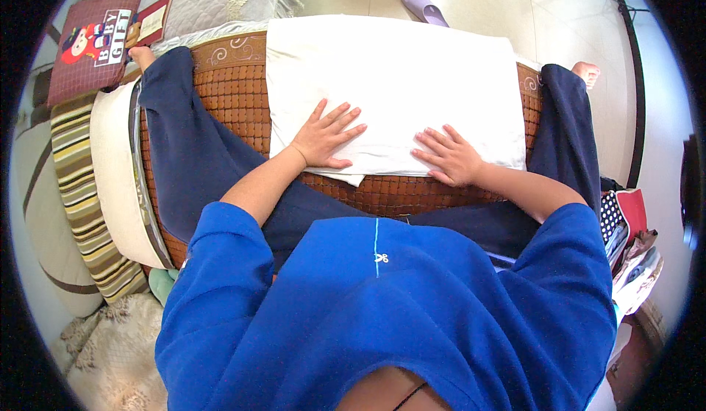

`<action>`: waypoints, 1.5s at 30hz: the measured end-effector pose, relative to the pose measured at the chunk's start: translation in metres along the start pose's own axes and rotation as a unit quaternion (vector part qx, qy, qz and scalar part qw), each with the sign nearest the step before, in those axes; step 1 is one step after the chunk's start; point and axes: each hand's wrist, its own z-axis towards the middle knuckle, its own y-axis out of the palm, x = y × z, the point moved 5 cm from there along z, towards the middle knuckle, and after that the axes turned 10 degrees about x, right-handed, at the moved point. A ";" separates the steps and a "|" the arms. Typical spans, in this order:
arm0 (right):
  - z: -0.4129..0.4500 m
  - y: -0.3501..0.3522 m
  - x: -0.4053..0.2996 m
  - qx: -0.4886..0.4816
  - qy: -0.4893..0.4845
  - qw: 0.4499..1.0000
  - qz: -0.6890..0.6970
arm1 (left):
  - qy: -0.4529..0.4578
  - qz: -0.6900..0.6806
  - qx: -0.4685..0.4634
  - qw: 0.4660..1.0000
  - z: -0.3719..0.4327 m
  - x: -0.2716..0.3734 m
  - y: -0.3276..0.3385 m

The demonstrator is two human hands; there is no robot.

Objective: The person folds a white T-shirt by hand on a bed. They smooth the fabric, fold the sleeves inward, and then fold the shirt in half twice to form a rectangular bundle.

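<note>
A white cloth lies spread in a rough rectangle over a brown tile mat between my legs. My left hand rests flat on its near left part, fingers spread and pointing away from me. On the near right part lies my right hand, palm down, fingers apart and angled towards the middle. Neither hand grips anything. A small corner of fabric sticks out past the cloth's near edge, between the hands. Slight wrinkles show at the left side.
My legs in dark blue trousers flank the cloth. At left are a striped cushion, a cream cushion and a maroon printed bag. A purple slipper lies on the tiled floor beyond. Folded fabrics sit at right.
</note>
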 end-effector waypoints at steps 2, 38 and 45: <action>-0.007 0.001 0.000 -0.011 -0.014 1.000 0.005 | 0.002 0.002 -0.003 1.000 -0.003 0.000 0.000; -0.127 -0.039 0.153 -0.313 0.466 0.804 0.195 | -0.517 -0.033 -0.142 0.844 -0.102 -0.055 -0.057; -0.130 -0.026 0.139 -0.406 0.365 0.824 0.152 | -0.610 -0.151 -0.166 0.760 -0.120 -0.065 -0.042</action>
